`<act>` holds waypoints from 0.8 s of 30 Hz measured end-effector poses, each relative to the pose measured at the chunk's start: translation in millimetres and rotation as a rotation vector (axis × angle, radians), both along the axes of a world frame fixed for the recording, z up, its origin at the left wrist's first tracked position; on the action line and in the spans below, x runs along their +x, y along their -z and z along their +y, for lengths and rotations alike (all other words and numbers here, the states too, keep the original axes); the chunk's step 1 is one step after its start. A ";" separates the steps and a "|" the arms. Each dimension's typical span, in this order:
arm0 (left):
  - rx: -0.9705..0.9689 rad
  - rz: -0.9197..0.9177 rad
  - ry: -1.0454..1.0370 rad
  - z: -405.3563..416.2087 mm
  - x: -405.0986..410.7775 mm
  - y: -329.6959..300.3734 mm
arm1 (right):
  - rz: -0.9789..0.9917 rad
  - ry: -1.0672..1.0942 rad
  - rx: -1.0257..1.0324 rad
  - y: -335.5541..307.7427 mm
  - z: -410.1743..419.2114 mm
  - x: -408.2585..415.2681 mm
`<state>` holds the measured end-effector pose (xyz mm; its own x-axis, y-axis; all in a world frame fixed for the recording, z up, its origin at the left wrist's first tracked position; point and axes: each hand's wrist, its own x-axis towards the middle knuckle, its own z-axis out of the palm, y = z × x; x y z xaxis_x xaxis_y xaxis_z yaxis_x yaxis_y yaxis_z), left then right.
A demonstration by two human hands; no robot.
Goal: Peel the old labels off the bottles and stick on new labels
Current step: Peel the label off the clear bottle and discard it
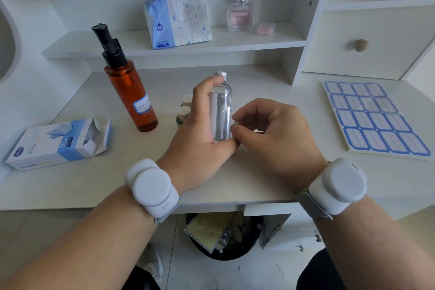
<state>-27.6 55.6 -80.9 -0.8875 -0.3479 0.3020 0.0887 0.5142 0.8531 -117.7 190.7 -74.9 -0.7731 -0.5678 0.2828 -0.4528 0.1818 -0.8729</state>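
White desk (259, 179) bears amber pump bottle (130, 92), label sheet (374, 117), perhaps wipes box (58, 143).

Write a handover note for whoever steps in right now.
Left hand grips the clear silver-capped bottle upright on the white desk.
Right hand pinches something small at the bottle's lower side; whether it is label residue is unclear.
Amber pump bottle already carries a blue-bordered label.
Sheet of blue-bordered labels lies to the right.
Left: clear bottle needs a new label.

Clear bottle (222, 110) upright in left hand (200, 129), right hand (270, 132) pinching at its side.
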 end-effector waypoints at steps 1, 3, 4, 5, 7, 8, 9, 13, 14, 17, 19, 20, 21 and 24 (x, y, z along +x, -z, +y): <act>-0.005 0.001 -0.001 0.3 0.0 0.0 | -0.007 -0.002 -0.004 -0.1 -0.1 -0.2; -0.012 0.005 -0.003 0.5 0.0 0.3 | -0.023 -0.010 -0.010 -0.3 -0.4 -0.5; -0.012 0.008 -0.003 0.6 0.0 0.2 | -0.025 -0.012 -0.009 -0.7 -0.4 -0.6; -0.011 0.010 -0.002 0.4 -0.4 0.9 | -0.022 -0.010 -0.006 -0.9 -0.6 -0.6; -0.007 0.011 0.002 0.2 -0.9 1.5 | 0.000 0.001 0.005 -0.9 -0.5 -0.6; -0.004 0.009 0.003 0.2 -0.9 1.7 | 0.015 0.009 0.017 -0.8 -0.2 -0.5; -0.004 0.006 0.001 0.0 -0.7 1.6 | 0.028 0.019 0.031 -1.1 0.1 0.0; -0.018 -0.005 -0.014 -1.3 0.8 1.1 | 0.023 0.057 0.034 -2.4 1.4 1.9; -0.020 -0.007 -0.015 -1.7 1.4 0.7 | 0.021 0.069 0.029 -3.0 1.7 2.7; -0.028 -0.018 -0.025 -2.2 3.2 0.2 | 0.029 0.099 0.032 -4.4 2.6 6.1; -0.036 -0.022 -0.027 -2.0 3.8 -0.2 | 0.042 0.108 0.040 -4.8 3.7 9.9; -0.041 -0.025 -0.029 -1.6 3.9 -0.3 | 0.055 0.111 0.036 -4.6 4.6 12.1; -0.047 -0.028 -0.034 -1.3 3.8 -0.1 | 0.073 0.111 0.028 -3.8 5.4 14.3; -0.072 -0.034 -0.040 -0.3 4.6 0.0 | 0.133 0.122 0.017 -1.2 10.0 21.8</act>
